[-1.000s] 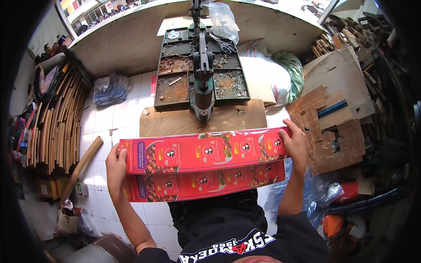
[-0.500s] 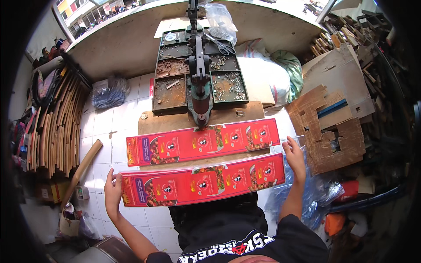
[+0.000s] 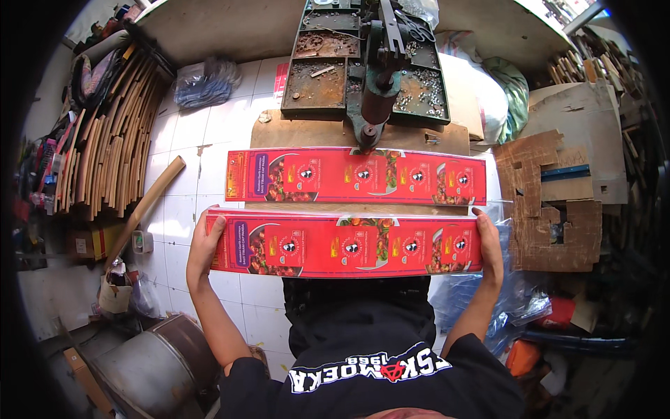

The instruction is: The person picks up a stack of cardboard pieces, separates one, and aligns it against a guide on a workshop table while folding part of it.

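A stack of long red printed strips [image 3: 321,244], glossy with food pictures, lies level across my lap between both hands. My left hand [image 3: 204,244] closes round its left end, thumb on the face and fingers behind. At the other end my right hand [image 3: 490,244] grips the edge, thumb near the upper corner; its fingers are partly hidden. Just beyond, a second red printed strip [image 3: 412,177] rests on a brown board [image 3: 293,137]. The foot of a dark green hand press [image 3: 377,105] stands at that strip's far edge.
Compartment trays [image 3: 317,80] with small metal pieces flank the press, with scissors [image 3: 417,28] on top. Stacked cardboard sheets [image 3: 115,133] stand at left, beside a curved tan tube [image 3: 150,199]. Cut brown cardboard [image 3: 558,230] and clear plastic sheeting [image 3: 464,297] lie at right.
The near stack has gone from tilted to level. My right hand has come in against its right end, and the left thumb now lies on its face. The whole view has shifted.
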`<state>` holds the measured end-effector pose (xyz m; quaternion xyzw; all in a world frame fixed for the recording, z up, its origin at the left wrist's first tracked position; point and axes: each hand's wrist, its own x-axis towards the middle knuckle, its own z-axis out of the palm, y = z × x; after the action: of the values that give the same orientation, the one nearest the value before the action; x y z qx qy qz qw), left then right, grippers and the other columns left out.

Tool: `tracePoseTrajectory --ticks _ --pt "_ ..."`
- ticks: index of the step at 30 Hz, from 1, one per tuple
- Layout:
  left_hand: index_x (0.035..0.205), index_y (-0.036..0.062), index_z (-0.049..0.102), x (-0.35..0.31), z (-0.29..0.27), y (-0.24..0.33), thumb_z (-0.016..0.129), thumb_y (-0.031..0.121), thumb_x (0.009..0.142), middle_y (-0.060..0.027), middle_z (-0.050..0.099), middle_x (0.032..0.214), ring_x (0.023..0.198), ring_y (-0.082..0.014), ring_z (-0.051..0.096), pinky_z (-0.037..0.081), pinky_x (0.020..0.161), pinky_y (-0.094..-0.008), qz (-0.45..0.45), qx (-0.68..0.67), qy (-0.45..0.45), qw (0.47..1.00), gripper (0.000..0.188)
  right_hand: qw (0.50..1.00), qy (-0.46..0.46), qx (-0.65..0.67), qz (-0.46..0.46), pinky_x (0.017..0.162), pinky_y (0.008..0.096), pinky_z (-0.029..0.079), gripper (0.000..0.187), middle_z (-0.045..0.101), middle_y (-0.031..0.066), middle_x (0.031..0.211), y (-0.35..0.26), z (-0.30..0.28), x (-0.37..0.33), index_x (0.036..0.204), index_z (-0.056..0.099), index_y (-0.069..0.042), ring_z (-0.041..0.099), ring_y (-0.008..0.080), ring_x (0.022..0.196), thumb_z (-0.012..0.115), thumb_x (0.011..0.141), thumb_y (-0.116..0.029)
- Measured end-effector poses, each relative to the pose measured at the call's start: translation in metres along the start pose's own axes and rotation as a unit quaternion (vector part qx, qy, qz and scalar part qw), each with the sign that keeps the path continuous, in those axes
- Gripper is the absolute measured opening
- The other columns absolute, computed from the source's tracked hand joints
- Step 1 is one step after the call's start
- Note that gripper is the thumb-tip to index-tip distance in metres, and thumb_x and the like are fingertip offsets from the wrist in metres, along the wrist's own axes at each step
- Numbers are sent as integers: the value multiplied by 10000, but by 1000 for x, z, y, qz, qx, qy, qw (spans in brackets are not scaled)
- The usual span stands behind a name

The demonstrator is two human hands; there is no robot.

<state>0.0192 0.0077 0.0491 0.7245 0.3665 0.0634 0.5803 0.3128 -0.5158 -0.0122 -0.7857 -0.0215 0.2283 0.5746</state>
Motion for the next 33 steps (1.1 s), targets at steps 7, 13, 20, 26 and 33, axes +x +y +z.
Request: tracePoseTrajectory --ticks 7,13,20,26,33 --pt "1376 -54 434 -2 2 -8 607 482 945 -163 614 1176 1038 -186 615 498 907 -295 28 15 35 999 709 996 32 76 -37 828 238 505 658 623 87 1155 -18 10 6 1466 325 71 587 87 959 579 1001 -319" --pt "1404 -11 431 4 3 1 605 479 947 -163 624 1158 1018 -177 625 508 892 -297 27 14 31 999 693 996 65 52 -37 712 211 473 659 592 29 956 -25 16 1 1491 320 21 536 56 807 611 987 -288" --pt "1364 1 467 10 1 3 613 433 952 -158 626 1158 1027 -171 622 511 888 -303 8 -8 8 1000 615 996 53 42 -51 797 236 475 623 570 53 1067 -7 6 6 1465 365 13 537 81 912 606 987 -306" --pt "1316 -48 476 29 -9 1 621 299 945 -155 662 1083 924 -149 669 557 805 -272 -14 -119 -52 991 528 994 65 66 -63 680 212 458 569 576 5 864 -9 14 7 1437 388 9 525 53 773 605 991 -269" --pt "1326 -65 466 38 -5 8 635 257 936 -161 685 1030 845 -143 694 580 739 -258 1 -163 -70 984 534 993 57 72 -68 719 229 478 541 625 43 917 -9 12 4 1397 415 5 567 68 823 605 989 -294"
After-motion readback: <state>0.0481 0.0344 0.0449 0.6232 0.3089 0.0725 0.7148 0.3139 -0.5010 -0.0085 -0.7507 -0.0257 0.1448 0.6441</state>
